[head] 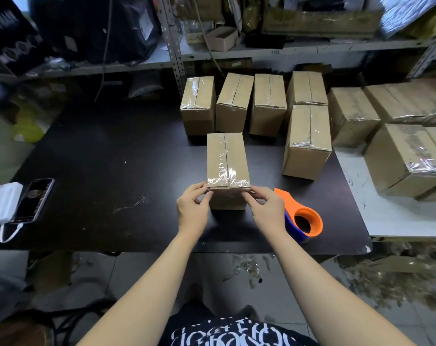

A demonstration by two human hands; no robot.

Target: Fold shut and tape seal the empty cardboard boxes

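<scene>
- My left hand [192, 208] and right hand [267, 208] each pinch a crinkly taped near corner of the cardboard box [227, 158].
- Orange plastic tape dispenser [305, 222] sits at its 4 o'clock.

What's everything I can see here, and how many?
Brown cardboard box with clear tape: one, brown, table middle
Other taped cardboard boxes: at least eight, brown, behind and right
Plastic tape dispenser: one, orange and blue, right of that box
Flat smartphone: one, black, table's left edge
Rectangular power bank: one, white, beside the smartphone
Table: one, black, under the held box
Left hand: one, pinches the box's near left corner
Right hand: one, pinches its near right corner
</scene>
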